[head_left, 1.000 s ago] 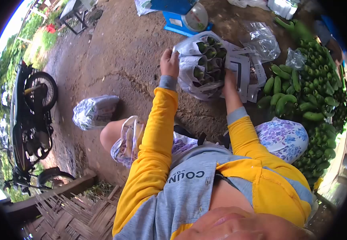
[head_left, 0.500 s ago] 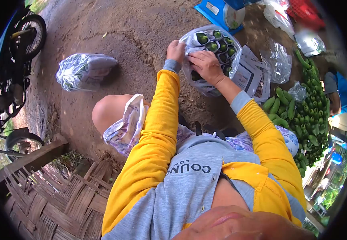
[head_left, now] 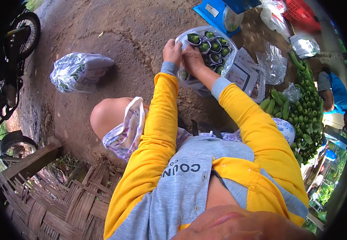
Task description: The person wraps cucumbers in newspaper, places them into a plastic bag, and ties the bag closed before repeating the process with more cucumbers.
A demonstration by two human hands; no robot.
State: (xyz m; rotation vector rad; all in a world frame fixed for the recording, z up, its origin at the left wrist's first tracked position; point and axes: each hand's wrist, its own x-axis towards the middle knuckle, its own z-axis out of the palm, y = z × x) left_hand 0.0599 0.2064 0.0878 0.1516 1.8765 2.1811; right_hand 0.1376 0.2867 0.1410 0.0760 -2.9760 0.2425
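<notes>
Bag: clear bag of paper-wrapped bananas stood on the dirt ground, far centre, near side of the blue scale.
Left hand: fingers clenched on the bag's left rim.
Right hand: fingers gripped the plastic just beside it, touching the wraps.
Doing it well: probably needed both pinches firm, wraps kept upright, no tearing of thin plastic.
Around: papers right of the bag; loose bananas far right; second bag left.

The round clear plastic bag is thin, glossy and crinkled. Inside it, white printed paper wrappers look matt around smooth green fruit. The loose green banana bunches have a waxy sheen. The yellow long sleeves are soft matt cloth. The brown earth floor is rough and dull, and the woven brown strip mat looks dry and fibrous.
</notes>
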